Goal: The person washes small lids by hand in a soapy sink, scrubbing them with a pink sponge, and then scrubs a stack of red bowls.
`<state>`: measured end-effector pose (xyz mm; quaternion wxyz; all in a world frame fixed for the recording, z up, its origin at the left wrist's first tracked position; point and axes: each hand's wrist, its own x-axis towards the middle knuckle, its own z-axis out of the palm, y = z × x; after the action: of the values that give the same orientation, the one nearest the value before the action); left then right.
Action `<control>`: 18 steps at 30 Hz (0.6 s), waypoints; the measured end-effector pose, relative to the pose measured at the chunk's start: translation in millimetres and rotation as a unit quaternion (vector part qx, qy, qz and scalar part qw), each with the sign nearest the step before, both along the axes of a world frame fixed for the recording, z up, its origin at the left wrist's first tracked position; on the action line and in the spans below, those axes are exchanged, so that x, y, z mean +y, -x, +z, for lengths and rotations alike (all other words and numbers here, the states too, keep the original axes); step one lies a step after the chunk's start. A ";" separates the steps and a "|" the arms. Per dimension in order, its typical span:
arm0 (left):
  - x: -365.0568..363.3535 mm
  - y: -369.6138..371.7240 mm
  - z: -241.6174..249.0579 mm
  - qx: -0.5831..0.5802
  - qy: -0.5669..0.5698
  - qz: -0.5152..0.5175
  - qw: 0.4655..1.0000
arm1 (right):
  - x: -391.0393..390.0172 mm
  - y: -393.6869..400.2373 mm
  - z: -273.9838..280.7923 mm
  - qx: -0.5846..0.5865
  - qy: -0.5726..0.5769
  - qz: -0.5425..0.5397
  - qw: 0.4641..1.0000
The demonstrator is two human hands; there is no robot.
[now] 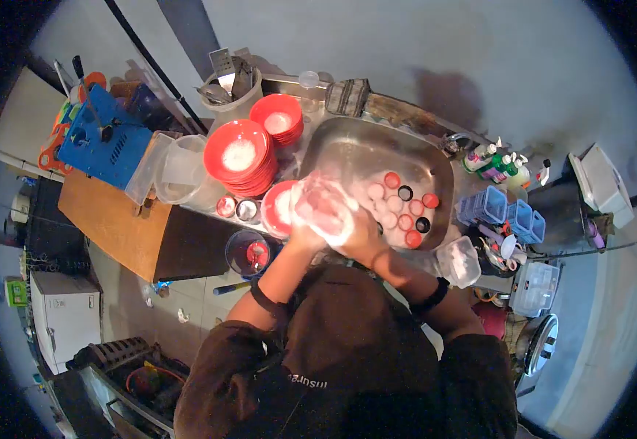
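Observation:
Both my hands are over the left edge of the metal sink [377, 133], around a pale pinkish round dish [320, 205]. Glare and blur hide its exact kind. My left hand [306, 235] grips its near left side, and my right hand [364, 233] is closed on its right side. Just left of my left hand is a red bowl [273, 211] with a whitish inside. Beyond it rise a tall stack of red bowls [241, 150] and a smaller stack [278, 117]. Several red, black and pale round lids [405, 222] lie in the sink, right of my hands.
Pump bottles [490, 167], blue baskets [483, 206] and a clear plastic container [459, 261] line the sink's right side. A tub of utensils [234, 99] stands at back left. Below the counter edge is a dark bucket [241, 254]. A wooden cabinet [117, 223] stands left.

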<state>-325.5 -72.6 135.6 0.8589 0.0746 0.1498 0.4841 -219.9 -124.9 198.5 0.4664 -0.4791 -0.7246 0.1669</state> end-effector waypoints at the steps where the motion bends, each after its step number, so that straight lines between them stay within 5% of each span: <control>1: 3.4 1.4 -5.8 -0.041 -0.021 -0.012 0.999 | 0.8 1.7 0.7 -0.034 0.013 -0.039 0.999; 4: -0.8 4.7 7.7 -0.063 -0.042 -0.011 0.997 | 3.3 12.1 0.6 -0.040 0.062 -0.077 0.994; 6: -6.3 5.0 24.5 -0.030 -0.031 0.006 0.999 | 10.3 22.2 -12.9 -0.063 0.234 -0.144 0.959; 7: -3.5 3.3 17.9 -0.031 -0.109 0.019 0.993 | 10.6 26.2 -18.1 -0.005 0.113 -0.125 0.986; 10: 7.1 1.1 -33.4 -0.069 -0.051 -0.025 0.996 | 21.3 19.7 -22.9 0.003 0.189 -0.144 0.971; 12: 9.9 -1.0 -24.1 -0.054 0.012 -0.030 0.998 | 36.3 11.5 -22.8 -0.013 0.206 -0.156 0.966; 14: 8.9 -7.7 0.5 0.167 0.063 -0.051 0.983 | 42.9 6.1 -25.8 -0.028 0.224 -0.166 0.960; 16: 12.6 -8.5 -10.2 0.143 0.028 -0.061 0.987 | 42.3 3.6 -32.0 -0.003 0.091 -0.168 0.982; 17: 15.4 -3.1 -12.1 0.080 0.004 -0.096 0.992 | 38.6 2.2 -29.5 -0.129 0.160 -0.171 0.964; 18: 18.0 2.8 -13.6 0.017 -0.020 -0.128 0.991 | 30.9 3.2 -30.3 -0.130 0.163 -0.162 0.965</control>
<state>-328.3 -54.7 122.0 0.9096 0.1186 0.1435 0.3715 -223.1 -94.0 168.2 0.3046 -0.6771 -0.6549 0.1410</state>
